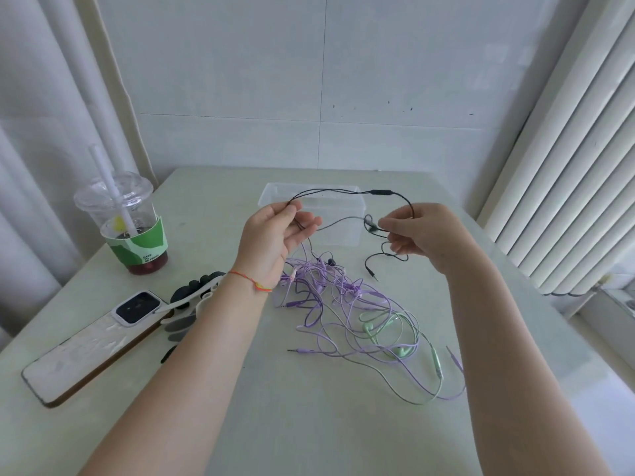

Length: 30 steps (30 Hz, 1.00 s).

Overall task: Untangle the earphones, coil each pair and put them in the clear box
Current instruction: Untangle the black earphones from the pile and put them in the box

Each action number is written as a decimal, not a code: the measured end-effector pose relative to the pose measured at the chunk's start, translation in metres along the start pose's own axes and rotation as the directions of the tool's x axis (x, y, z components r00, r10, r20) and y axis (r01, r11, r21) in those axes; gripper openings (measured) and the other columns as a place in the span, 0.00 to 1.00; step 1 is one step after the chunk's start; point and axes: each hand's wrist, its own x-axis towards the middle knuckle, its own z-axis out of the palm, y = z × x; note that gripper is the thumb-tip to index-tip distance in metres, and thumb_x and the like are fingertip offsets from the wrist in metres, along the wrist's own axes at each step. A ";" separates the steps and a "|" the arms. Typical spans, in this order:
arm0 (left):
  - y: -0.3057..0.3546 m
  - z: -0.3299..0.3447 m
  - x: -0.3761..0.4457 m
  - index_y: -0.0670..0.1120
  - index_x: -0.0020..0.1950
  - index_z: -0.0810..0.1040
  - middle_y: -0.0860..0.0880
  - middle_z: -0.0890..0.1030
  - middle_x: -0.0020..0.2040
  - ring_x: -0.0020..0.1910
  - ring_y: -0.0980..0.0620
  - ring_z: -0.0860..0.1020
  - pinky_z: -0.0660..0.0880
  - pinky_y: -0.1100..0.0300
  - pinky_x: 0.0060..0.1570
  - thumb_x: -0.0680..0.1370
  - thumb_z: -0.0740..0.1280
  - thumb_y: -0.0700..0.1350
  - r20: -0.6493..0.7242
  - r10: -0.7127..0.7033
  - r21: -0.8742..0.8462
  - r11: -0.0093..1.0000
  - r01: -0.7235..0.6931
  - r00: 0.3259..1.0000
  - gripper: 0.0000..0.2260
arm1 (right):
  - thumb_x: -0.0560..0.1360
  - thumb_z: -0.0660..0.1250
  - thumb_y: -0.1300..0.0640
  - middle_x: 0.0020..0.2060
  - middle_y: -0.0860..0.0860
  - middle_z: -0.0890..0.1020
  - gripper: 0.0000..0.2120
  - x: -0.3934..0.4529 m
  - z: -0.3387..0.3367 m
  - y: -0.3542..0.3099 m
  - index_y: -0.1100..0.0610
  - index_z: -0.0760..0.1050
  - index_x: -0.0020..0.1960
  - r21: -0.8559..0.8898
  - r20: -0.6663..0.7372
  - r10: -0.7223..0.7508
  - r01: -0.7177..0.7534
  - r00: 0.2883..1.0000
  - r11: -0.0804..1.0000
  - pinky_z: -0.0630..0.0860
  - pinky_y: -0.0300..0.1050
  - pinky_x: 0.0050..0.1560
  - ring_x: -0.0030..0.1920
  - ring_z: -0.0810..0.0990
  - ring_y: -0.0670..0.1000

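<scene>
Two hands, left hand (275, 235) and right hand (422, 231) each pinching one black earphone cable (347, 191), one clear box (275, 194) behind

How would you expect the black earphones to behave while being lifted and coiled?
Probably floppy: the black earphones sag in an arc between the left hand and right hand. Likely light, held by fingertips. They may snag the purple tangle.

tangled earphones (347, 314) block ctr, cup (125, 223) left
</scene>
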 end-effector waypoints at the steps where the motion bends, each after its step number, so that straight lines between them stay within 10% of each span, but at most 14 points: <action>1: 0.000 0.000 0.000 0.37 0.48 0.74 0.41 0.80 0.38 0.44 0.41 0.84 0.82 0.56 0.46 0.82 0.58 0.34 0.028 -0.022 -0.054 0.998 0.023 0.999 0.07 | 0.72 0.74 0.64 0.29 0.54 0.79 0.04 0.001 0.001 0.001 0.60 0.79 0.40 -0.003 0.043 -0.006 0.006 0.999 1.000 0.78 0.39 0.32 0.26 0.77 0.48; 5: -0.001 0.004 -0.003 0.37 0.48 0.74 0.41 0.80 0.40 0.50 0.39 0.83 0.81 0.55 0.51 0.83 0.57 0.35 0.137 -0.086 -0.201 0.973 0.113 0.987 0.08 | 0.72 0.73 0.63 0.31 0.55 0.82 0.01 0.001 0.012 0.004 0.59 0.83 0.42 -0.227 0.144 -0.024 0.056 0.989 0.972 0.78 0.47 0.45 0.33 0.79 0.52; 9: -0.002 0.008 -0.005 0.37 0.49 0.75 0.42 0.80 0.38 0.53 0.39 0.83 0.78 0.52 0.58 0.83 0.56 0.35 0.164 -0.099 -0.231 0.963 0.136 0.981 0.08 | 0.73 0.70 0.61 0.29 0.53 0.81 0.05 -0.001 0.026 0.010 0.60 0.82 0.40 -0.658 0.233 0.103 0.079 0.967 0.748 0.73 0.35 0.33 0.29 0.77 0.48; 13: -0.002 0.004 -0.001 0.37 0.48 0.74 0.44 0.80 0.36 0.49 0.41 0.83 0.79 0.53 0.57 0.82 0.58 0.34 0.080 -0.032 -0.120 0.992 0.041 0.996 0.07 | 0.73 0.62 0.67 0.36 0.53 0.74 0.04 -0.001 0.024 0.016 0.62 0.75 0.46 -0.891 -0.071 0.014 -0.070 0.997 0.448 0.70 0.43 0.41 0.44 0.78 0.58; 20: -0.012 -0.003 0.002 0.47 0.39 0.81 0.54 0.77 0.25 0.24 0.58 0.71 0.68 0.68 0.28 0.77 0.69 0.41 -0.054 0.178 0.636 0.765 -0.104 0.982 0.07 | 0.72 0.58 0.72 0.47 0.63 0.80 0.12 -0.001 0.000 0.006 0.64 0.75 0.51 -0.711 -0.483 -0.278 -0.187 0.830 0.678 0.66 0.46 0.40 0.42 0.73 0.62; 26: -0.013 0.002 -0.004 0.41 0.51 0.83 0.50 0.72 0.27 0.22 0.57 0.67 0.68 0.65 0.28 0.78 0.68 0.41 0.060 0.063 0.654 0.752 -0.087 0.996 0.06 | 0.74 0.58 0.68 0.61 0.55 0.77 0.21 -0.003 0.008 0.002 0.55 0.74 0.65 -0.784 -0.230 -0.108 -0.119 0.967 0.609 0.69 0.45 0.50 0.61 0.75 0.59; 30: -0.012 0.006 -0.008 0.41 0.50 0.83 0.53 0.67 0.24 0.20 0.56 0.63 0.68 0.62 0.26 0.78 0.67 0.39 0.152 -0.008 0.645 0.759 -0.093 0.988 0.06 | 0.75 0.58 0.65 0.46 0.48 0.83 0.18 -0.008 0.024 -0.012 0.50 0.80 0.56 -0.545 -0.014 -0.246 0.199 0.969 0.815 0.75 0.41 0.47 0.48 0.79 0.49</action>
